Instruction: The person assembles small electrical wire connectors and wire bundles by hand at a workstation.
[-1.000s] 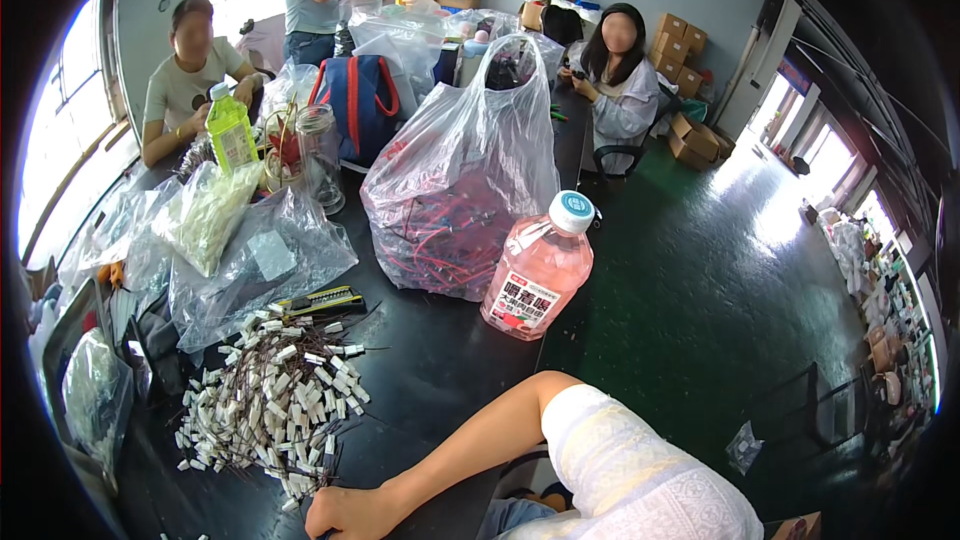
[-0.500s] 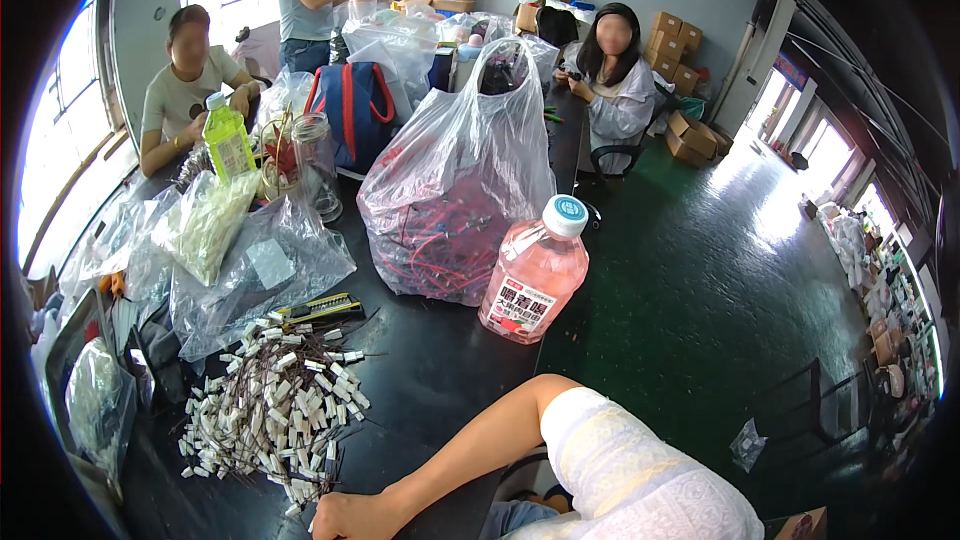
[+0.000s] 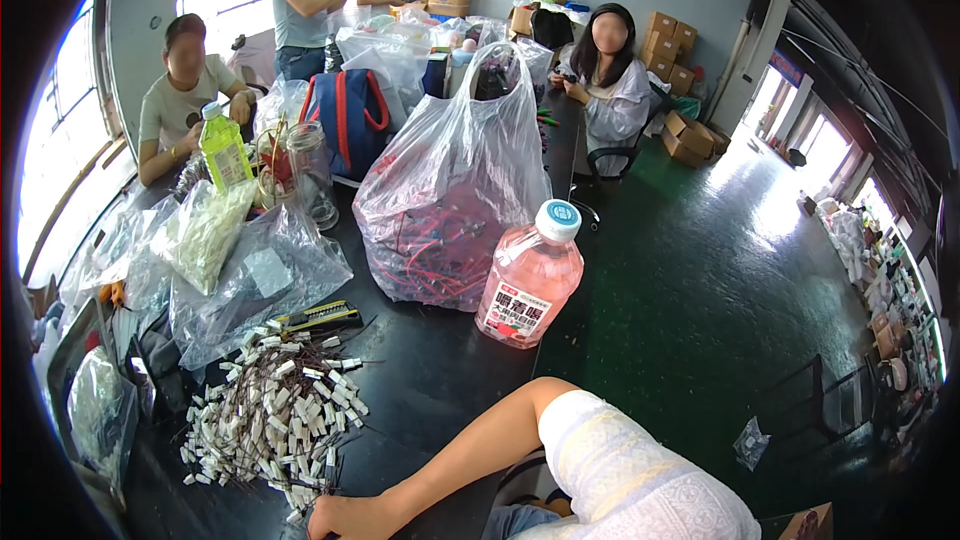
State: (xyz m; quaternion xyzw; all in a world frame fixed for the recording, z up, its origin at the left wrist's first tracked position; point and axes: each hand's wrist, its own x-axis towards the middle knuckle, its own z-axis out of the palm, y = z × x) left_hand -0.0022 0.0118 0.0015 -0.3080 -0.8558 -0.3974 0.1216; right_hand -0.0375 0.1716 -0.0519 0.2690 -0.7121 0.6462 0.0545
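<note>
Noting the near edge first: our right hand lies low over the black table, fingers bent and partly cut off by the frame, so we cannot tell how far the grip is open or whether it has hold of anything. Our left hand is out of view. Just beyond the knuckles spreads a loose pile of white connectors, thin dark leads crossing among them. Judgement: any piece is best held by its housing, not its lead; small movements at the rim should disturb the tangle least. At the pile's far edge we see a yellow-and-black utility knife, best given clearance. To the right stands a pink drink bottle; behind it, a clear carrier bag of red and dark wires, then a blue-and-red backpack. Farther off sits a co-worker in a pale jacket.
</note>
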